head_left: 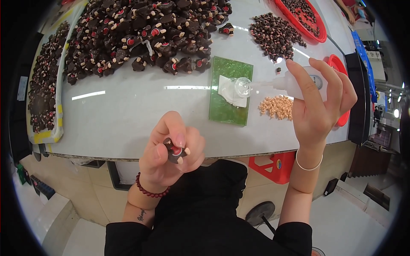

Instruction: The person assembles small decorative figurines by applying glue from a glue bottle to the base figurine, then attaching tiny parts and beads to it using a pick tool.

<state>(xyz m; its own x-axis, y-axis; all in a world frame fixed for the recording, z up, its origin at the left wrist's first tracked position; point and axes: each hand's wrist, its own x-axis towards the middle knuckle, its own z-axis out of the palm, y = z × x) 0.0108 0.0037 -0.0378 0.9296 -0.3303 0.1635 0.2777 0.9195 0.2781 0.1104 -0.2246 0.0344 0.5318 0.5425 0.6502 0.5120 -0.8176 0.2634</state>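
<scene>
My left hand is closed in a pinch near the table's front edge. Between its thumb and fingers is a small dark brown figurine with a red patch and pale, peg-like bits. At the right, my right hand curls its fingers round a translucent white squeeze bottle; its thumb is hidden. The bottle's narrow nozzle points left toward a small clear, rounded piece. That piece rests on a white pad, which lies on a green board.
A large heap of similar brown figurines covers the back left, beside a tray of more pieces. Small pale parts lie right of the board. Behind are a pile of dark bits, a red tray and another red container.
</scene>
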